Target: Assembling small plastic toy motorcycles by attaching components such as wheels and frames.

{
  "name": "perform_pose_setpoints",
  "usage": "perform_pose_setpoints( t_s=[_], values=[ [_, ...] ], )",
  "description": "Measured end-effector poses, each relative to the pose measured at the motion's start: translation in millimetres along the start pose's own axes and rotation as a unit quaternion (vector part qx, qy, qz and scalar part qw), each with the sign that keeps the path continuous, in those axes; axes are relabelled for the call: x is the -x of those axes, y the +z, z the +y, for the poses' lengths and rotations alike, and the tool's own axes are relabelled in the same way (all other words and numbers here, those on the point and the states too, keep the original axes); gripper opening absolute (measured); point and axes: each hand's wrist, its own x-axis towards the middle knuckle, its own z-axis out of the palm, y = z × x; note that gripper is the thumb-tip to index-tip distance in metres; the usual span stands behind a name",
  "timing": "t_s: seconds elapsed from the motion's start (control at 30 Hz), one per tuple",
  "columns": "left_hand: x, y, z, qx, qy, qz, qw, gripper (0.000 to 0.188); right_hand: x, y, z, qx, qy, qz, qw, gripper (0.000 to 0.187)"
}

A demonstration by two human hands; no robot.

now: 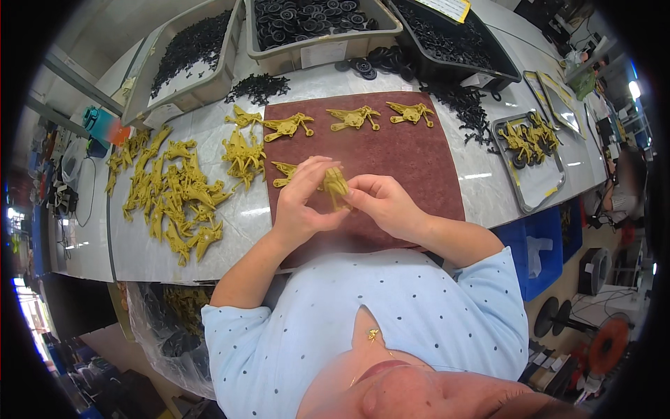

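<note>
Over the maroon cloth, both hands hold one olive-yellow plastic part, blurred at its edges. My left hand curls round its left side, fingers above and thumb below. The fingertips of my right hand pinch its right side. Another yellow part lies partly hidden behind my left hand. Along the cloth's far edge lie three similar frame-like yellow parts: a left one, a middle one and a right one.
Loose yellow parts are heaped on the table at left, with a smaller pile beside the cloth. Bins of black wheels and small black pieces stand at the back. A tray with wheeled yellow parts sits at right.
</note>
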Motion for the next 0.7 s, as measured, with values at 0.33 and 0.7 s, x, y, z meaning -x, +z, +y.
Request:
perform_pose_setpoints(
  t_s=[0.33, 0.7],
  values=[
    [-8.1, -7.6, 2.6, 0.074, -0.022, -0.038, 0.996, 0.065, 4.9, -0.5, -18.8, -0.043, 0.016, -0.001, 0.999, 0.021],
    [-35.2, -121.6, -54.5, -0.216, -0.2, 0.107, 0.95, 0.061, -32.9, -108.6, 35.5, -0.407, 0.088, 0.02, 0.909, 0.013]
  ],
)
